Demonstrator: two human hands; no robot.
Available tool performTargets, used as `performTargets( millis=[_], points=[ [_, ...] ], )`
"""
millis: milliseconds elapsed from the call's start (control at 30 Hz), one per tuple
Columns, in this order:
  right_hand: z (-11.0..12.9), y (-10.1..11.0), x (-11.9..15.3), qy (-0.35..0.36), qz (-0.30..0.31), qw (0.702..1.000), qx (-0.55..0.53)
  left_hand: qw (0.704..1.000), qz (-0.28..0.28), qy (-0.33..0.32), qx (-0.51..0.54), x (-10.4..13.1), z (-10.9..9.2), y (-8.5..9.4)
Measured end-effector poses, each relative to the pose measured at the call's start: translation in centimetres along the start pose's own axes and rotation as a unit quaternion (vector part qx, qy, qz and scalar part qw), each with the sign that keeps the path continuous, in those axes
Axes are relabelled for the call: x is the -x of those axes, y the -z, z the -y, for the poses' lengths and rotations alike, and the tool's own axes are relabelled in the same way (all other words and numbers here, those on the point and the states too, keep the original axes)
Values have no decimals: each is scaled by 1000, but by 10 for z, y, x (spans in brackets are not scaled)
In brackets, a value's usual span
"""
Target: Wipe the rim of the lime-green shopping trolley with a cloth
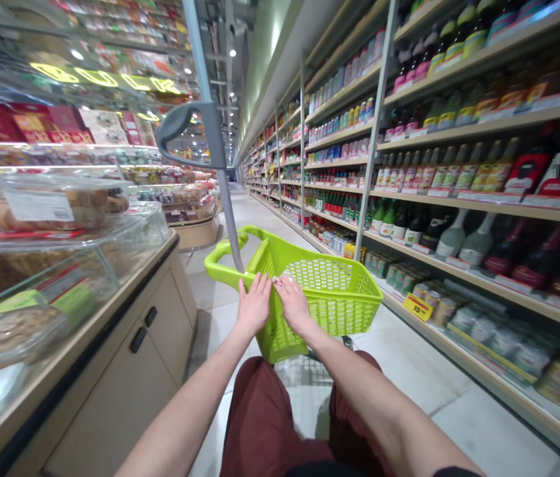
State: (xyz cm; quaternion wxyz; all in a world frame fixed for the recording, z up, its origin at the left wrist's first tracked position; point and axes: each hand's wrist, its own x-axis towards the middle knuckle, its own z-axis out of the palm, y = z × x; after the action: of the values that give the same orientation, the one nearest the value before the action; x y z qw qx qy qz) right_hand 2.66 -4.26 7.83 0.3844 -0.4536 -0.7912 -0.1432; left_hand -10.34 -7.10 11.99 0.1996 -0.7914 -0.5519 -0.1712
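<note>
A lime-green plastic shopping basket (344, 311) with perforated sides stands in front of me on a wheeled base. From its left end rises a grey pole (228, 212) topped by a grey loop handle (185, 136). My left hand (254, 303) rests on the basket's near rim with its fingers bent over the edge. Right beside it my right hand (292, 301) holds the same rim, the fingertips of both hands almost touching. The undersides of the fingers are hidden. No goods show in the visible part of the basket.
Close on the left stands a wooden counter (125, 371) with packaged baked goods (36, 205) behind glass. Tall shelves (458, 192) of bottles and cans line the right side, with a yellow price tag (417, 307) low down. A tiled aisle (254, 205) runs ahead between them.
</note>
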Motion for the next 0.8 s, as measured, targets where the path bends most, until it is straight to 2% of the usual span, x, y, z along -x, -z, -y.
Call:
performTargets(
  millis=[67, 167, 267, 333, 467, 567, 667, 800],
  points=[
    [-18, 6, 11, -10, 13, 1000, 12, 1000, 3, -10, -18, 2, 3, 0],
    [-62, 23, 37, -72, 12, 997, 39, 999, 4, -3, -39, 3, 6, -2],
    [-88, 35, 54, -131, 0, 990, 60, 998, 3, 21, -51, 1, -4, -4],
    [-85, 34, 53, -126, -4, 990, 57, 999, 8, 16, -48, -4, -19, -6],
    [-57, 20, 39, -60, -6, 998, 29, 998, 46, -47, -25, -15, -56, -9],
    [-61, 20, 42, -54, -3, 998, 28, 996, 75, -51, -22, -19, -72, -13],
    [-97, 37, 61, -86, -1, 995, 46, 994, 92, -43, -29, -20, -75, -18],
    [-145, 63, 88, -175, -19, 981, 87, 994, 94, -42, -28, -24, -86, -24]
  ],
)
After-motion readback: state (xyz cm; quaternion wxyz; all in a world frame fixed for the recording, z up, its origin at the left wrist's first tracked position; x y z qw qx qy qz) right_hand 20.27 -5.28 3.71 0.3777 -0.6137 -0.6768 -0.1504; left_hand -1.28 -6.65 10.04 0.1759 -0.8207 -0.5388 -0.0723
